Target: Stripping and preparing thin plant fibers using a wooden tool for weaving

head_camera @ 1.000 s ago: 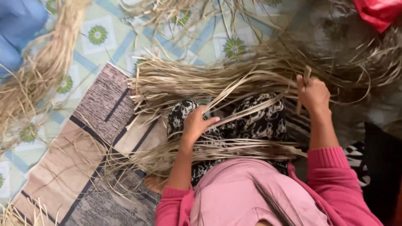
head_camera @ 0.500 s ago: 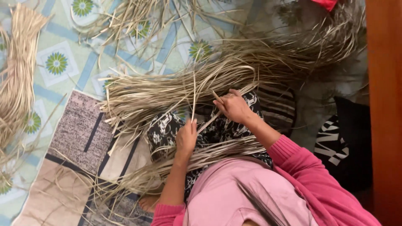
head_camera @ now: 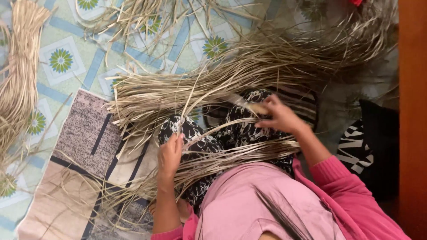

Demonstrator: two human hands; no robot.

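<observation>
Dried straw strip point(head_camera: 209, 129) now bows across the lap: left hand point(head_camera: 170, 153) has slid out toward the patterned mat's point(head_camera: 84, 129) inner edge, pinching one end; right hand point(head_camera: 280, 116) has pulled back, closed on the other. Strip separated from the bundle point(head_camera: 178, 91).

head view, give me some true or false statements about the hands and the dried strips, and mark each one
1. The left hand pinches a dried strip that runs up from it. True.
2. The right hand lies flat on the floral mat. False: it is raised over the lap, gripping a small stick-like tool.
3. A bundle of strips lies across the lap. True.
4. The sleeves are blue. False: the sleeve is pink.
5. A big pile of strips lies beyond the knees. True.
</observation>
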